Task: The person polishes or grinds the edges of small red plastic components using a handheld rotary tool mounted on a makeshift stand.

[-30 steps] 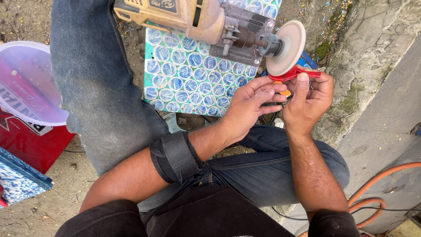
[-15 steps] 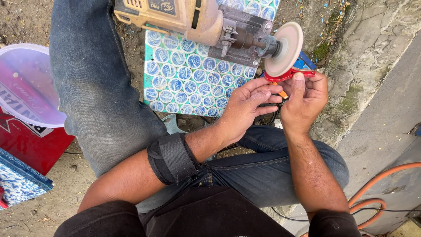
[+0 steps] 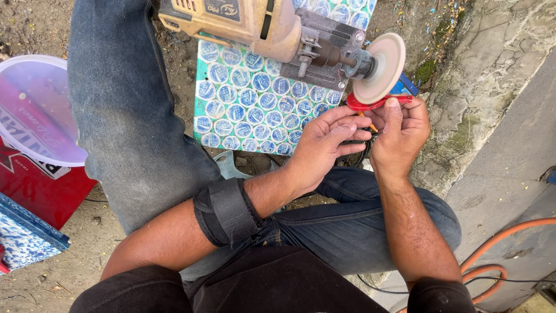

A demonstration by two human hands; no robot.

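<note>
Both hands, left hand (image 3: pixel 321 145) and right hand (image 3: pixel 399 133), pinch a small red plastic piece (image 3: pixel 370 104) against a motor-driven beige grinding disc (image 3: pixel 379 68), steadying its edge for contact.

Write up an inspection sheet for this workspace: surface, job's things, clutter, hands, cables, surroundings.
Surface: bare dirt ground with small debris; a patterned blue-and-green sheet lies under the tool.
Job's things: tan power tool lying on its side, its round pale disc facing the hands; flat red piece held at the disc's lower edge.
Clutter: clear plastic lid on a red box; blue speckled item at lower left.
Hands: left hand and right hand both grip the red piece; black strap on the left forearm.
Cables: orange hose and thin black cable at lower right.
Surroundings: cracked, mossy concrete wall at right.
</note>
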